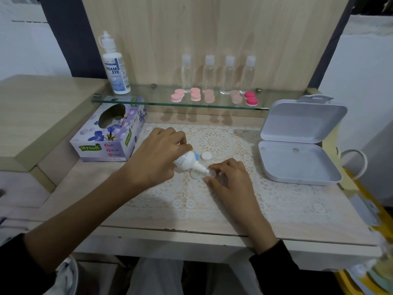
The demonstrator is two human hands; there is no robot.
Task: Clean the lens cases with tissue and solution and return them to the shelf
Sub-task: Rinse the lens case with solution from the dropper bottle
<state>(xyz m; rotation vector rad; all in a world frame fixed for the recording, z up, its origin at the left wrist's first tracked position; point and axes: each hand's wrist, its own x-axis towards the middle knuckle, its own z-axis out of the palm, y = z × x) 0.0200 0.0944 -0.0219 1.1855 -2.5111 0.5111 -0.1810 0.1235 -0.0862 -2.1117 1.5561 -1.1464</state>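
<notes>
Left hand point(157, 156) grips small solution bottle point(187, 161), nozzle tilted onto open lens case point(196, 174); right hand point(228, 175) pinches case on bench point(297, 220).

- Gripping a small bottle point(187, 161) in the left hand point(157, 154), fingers curled, forearm reaching in from near left.
- Pinching a lens case point(195, 175) between fingertips of the right hand point(228, 175), just to the right.

Five pink cases point(195, 94), four clear bottles point(227, 74), two solution bottles point(116, 69)
</notes>
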